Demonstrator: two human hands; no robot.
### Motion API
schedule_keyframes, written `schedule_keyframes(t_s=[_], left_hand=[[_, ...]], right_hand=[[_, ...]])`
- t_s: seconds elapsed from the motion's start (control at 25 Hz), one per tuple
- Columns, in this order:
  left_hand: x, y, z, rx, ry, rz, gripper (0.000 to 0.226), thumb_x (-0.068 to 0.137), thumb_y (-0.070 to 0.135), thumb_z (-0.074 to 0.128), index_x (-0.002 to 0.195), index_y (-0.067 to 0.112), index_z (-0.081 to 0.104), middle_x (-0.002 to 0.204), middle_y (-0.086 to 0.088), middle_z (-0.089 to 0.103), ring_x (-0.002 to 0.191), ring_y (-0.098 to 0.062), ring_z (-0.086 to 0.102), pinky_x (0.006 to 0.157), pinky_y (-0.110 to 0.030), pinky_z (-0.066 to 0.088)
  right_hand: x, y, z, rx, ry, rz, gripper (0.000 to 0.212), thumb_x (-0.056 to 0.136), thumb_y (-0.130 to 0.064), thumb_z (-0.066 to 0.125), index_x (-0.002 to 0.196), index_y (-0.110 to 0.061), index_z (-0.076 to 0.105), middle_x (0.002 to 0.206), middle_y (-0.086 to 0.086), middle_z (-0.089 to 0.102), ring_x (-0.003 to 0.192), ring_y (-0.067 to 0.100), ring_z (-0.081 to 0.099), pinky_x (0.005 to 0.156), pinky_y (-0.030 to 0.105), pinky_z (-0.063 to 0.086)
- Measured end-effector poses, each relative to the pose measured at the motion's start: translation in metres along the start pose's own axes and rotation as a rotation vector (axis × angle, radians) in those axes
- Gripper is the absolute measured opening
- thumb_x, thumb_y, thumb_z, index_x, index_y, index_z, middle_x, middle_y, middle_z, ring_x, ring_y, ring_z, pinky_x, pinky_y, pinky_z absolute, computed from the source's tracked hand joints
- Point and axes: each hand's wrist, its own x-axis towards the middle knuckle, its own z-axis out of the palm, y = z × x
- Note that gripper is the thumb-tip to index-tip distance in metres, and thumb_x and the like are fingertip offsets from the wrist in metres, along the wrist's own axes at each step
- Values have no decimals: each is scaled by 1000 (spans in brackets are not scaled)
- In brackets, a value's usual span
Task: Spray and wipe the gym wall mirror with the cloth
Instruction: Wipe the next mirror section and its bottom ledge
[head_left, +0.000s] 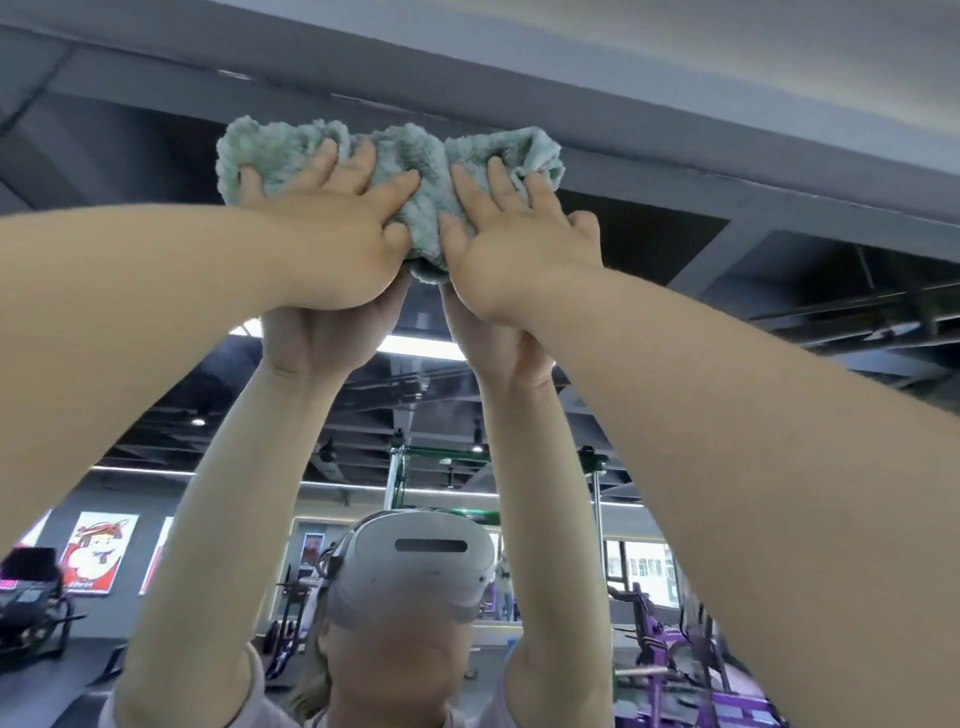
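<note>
On glossy mirror (426, 405), fluffy cloth (415, 156) beneath left hand (322, 244), right hand (514, 249)

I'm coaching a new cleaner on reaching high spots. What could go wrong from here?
1. The left hand and right hand only press flat on the cloth, up at the top edge of the mirror, so it may slip free and drop.
2. The cloth is bunched, so it may leave streaks.
3. Either hand could stray off the cloth and smudge the glass.

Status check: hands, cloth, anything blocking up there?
Left hand and right hand pressing, fingers spread. Cloth bunched at mirror top edge. No obstruction visible.
</note>
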Motion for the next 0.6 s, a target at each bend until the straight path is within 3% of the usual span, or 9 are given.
schedule_keyframes(t_s=[0.44,0.6], left_hand=[[41,232,31,37,7,199,53,100,47,13,149,48,-8,160,9,-18,148,-18,-16,113,-61,-8],[38,252,34,61,-23,236,53,100,48,12,149,46,-10,159,9,-21,147,-17,-17,114,-59,-9]], right_hand=[[-41,247,-13,-65,-6,165,55,101,-51,9,153,-39,-5,162,-9,-9,149,17,-8,118,52,-6],[-45,258,-13,-30,-28,206,55,101,-45,10,153,-36,-7,162,-5,-12,149,20,-10,117,52,-11]])
